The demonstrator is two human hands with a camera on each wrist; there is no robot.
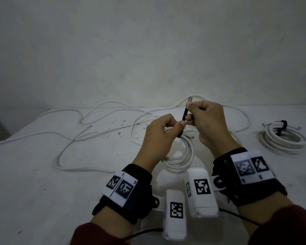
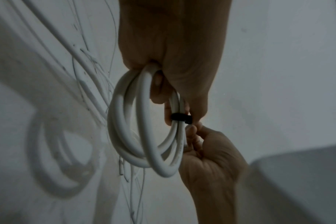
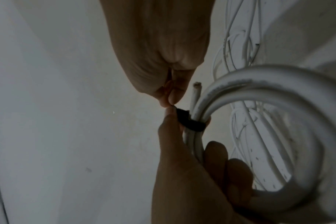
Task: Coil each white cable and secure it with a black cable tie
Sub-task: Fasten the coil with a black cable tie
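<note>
Left hand (image 1: 159, 133) grips the round white coil (image 1: 179, 156) above the scuffed table (image 1: 42, 174), loose cable (image 1: 88, 119) sprawling left of it; right hand (image 1: 204, 121) pinches the stiff black tie (image 1: 184, 114), seemingly looped round the coil; a tied bundle (image 1: 281, 138) lies right.

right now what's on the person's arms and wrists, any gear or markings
Each wrist wears a black strap: left strap, right strap. Both carry white tags printed with black square codes. A white boxy camera unit with its own code hangs by each wrist, trailing a thin black cable. Dark red sleeves cover both forearms.

No legible text or labels
</note>
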